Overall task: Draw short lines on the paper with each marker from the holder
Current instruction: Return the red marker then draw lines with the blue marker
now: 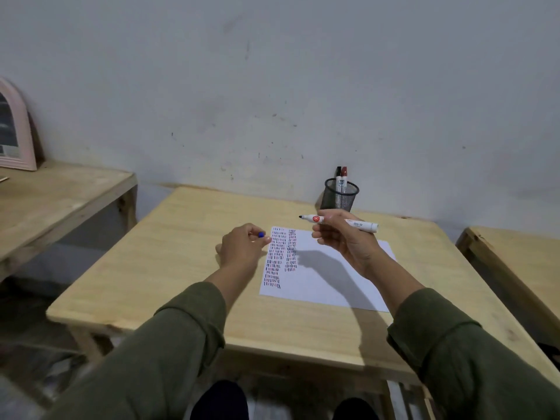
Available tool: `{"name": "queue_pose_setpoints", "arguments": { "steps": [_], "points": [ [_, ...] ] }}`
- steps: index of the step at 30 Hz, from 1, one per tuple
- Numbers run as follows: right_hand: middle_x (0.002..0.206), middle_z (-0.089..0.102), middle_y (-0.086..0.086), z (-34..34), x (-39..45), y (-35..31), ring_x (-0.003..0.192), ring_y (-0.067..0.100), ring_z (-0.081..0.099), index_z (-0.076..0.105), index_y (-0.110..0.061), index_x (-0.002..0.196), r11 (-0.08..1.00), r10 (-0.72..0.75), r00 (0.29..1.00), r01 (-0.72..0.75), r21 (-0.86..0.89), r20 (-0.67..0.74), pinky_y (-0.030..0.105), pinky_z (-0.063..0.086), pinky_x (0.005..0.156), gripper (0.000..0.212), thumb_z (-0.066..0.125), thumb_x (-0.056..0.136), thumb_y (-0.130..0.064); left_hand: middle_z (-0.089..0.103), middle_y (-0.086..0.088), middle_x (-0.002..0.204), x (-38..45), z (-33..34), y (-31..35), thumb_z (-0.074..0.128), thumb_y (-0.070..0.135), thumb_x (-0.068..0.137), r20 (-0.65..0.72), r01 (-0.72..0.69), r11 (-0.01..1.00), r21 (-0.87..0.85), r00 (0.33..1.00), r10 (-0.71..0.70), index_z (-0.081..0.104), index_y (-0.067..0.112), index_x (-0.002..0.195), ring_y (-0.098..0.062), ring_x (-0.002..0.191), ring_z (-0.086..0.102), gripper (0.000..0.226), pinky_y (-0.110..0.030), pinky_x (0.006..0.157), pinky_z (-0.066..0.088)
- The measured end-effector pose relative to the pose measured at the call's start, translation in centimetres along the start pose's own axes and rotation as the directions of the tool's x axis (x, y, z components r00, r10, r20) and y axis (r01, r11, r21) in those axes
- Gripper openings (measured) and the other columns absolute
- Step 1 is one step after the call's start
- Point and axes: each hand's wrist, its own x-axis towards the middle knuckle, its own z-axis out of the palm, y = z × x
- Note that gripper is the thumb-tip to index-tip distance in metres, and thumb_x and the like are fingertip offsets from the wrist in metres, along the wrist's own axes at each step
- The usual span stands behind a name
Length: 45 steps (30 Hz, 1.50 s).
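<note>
right hand (345,237) holds uncapped marker (339,222) above paper (333,283) | left hand (242,247) pinches blue cap (261,234) | holder (340,195) keeps two markers

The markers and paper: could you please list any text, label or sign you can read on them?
"BG-12": on the white marker in the right hand.
Red round logo on that marker: symbol unreadable.
Labels on the two markers in the holder: too small.
Paper: only short strokes, no words.
</note>
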Motion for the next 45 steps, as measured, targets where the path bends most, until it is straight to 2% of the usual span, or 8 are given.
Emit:
{"name": "queue_pose_setpoints", "arguments": {
  "steps": [5,12,17,22,25,30,37,45],
  "points": [
    [0.069,0.059,0.01,0.0,-0.4,2.3,0.055,0.015,0.058,0.061,-0.013,0.078,0.996,0.042,0.999,-0.044,-0.079,-0.026,0.022,0.051,0.057,0.012,0.059,0.088,-0.008,0.073,0.008,0.094,-0.3,0.3,-2.1,0.068,0.038,0.078,0.062,-0.051,0.983,0.176,0.997,0.041,0.068,0.029,0.089,-0.015,0.095,0.059,0.014,-0.032,0.083,0.028],
    [0.067,0.065,0.006,0.0,-0.4,3.8,0.058,0.015,0.062,0.065,-0.01,0.094,0.995,0.085,0.996,-0.086,-0.045,-0.023,0.022,0.051,0.058,0.01,0.056,0.09,-0.01,0.072,0.01,0.102,-0.4,0.7,-2.8,0.065,0.038,0.081,0.064,-0.114,0.969,0.22,0.993,0.103,0.067,0.03,0.103,-0.014,0.105,0.061,0.023,-0.032,0.085,0.026],
    [0.066,0.068,0.005,0.0,-0.5,4.4,0.057,0.015,0.06,0.067,-0.006,0.092,0.99,0.118,0.991,-0.122,-0.069,-0.057,0.021,0.048,0.056,0.009,0.061,0.087,-0.008,0.071,0.009,0.111,-0.2,0.8,-3.5,0.066,0.046,0.078,0.07,-0.132,0.969,0.207,0.99,0.12,0.06,0.03,0.118,-0.015,0.115,0.057,0.043,-0.035,0.094,0.028],
    [0.059,0.056,0.004,-0.4,-0.6,5.5,0.049,0.012,0.046,0.068,-0.012,0.077,0.969,0.106,0.982,-0.137,-0.203,-0.158,0.017,0.037,0.046,0.009,0.064,0.083,-0.007,0.064,0.009,0.126,-0.3,0.3,-4.0,0.069,0.053,0.072,0.155,-0.182,0.956,0.23,0.977,0.148,0.049,0.025,0.13,-0.016,0.127,0.047,0.068,-0.038,0.102,0.026],
    [0.06,0.055,0.004,-0.4,-0.7,6.3,0.049,0.009,0.046,0.066,-0.013,0.074,0.942,0.092,0.974,-0.152,-0.3,-0.205,0.015,0.038,0.045,0.01,0.065,0.084,-0.013,0.061,0.008,0.13,-0.5,0.2,-4.3,0.072,0.053,0.068,0.177,-0.222,0.941,0.256,0.968,0.18,0.046,0.023,0.133,-0.016,0.128,0.045,0.076,-0.037,0.101,0.026],
    [0.062,0.055,0.007,0.0,-0.8,6.8,0.042,0.003,0.05,0.065,-0.005,0.078,0.957,0.098,0.973,-0.15,-0.249,-0.208,0.014,0.041,0.043,0.009,0.061,0.086,-0.005,0.06,0.007,0.132,-0.4,0.2,-4.3,0.074,0.054,0.066,0.178,-0.228,0.941,0.249,0.966,0.187,0.045,0.021,0.135,-0.016,0.128,0.047,0.081,-0.037,0.102,0.027],
    [0.056,0.047,0.011,0.8,-1.6,6.1,0.038,0.009,0.042,0.061,0.006,0.084,0.975,0.076,0.99,-0.099,-0.199,-0.122,0.016,0.039,0.042,0.007,0.055,0.086,0.004,0.06,0.008,0.132,-0.5,0.2,-4.3,0.074,0.053,0.067,0.175,-0.228,0.945,0.235,0.966,0.189,0.044,0.021,0.136,-0.015,0.128,0.046,0.082,-0.036,0.102,0.026],
    [0.052,0.047,0.009,1.0,-1.9,5.9,0.039,0.007,0.043,0.061,0.007,0.085,0.974,0.074,0.992,-0.095,-0.204,-0.105,0.015,0.04,0.043,0.006,0.056,0.087,0.004,0.061,0.009,0.13,-0.6,0.2,-4.3,0.073,0.053,0.066,0.163,-0.227,0.944,0.239,0.968,0.191,0.045,0.022,0.135,-0.014,0.128,0.045,0.081,-0.036,0.101,0.026]
  ]
}}
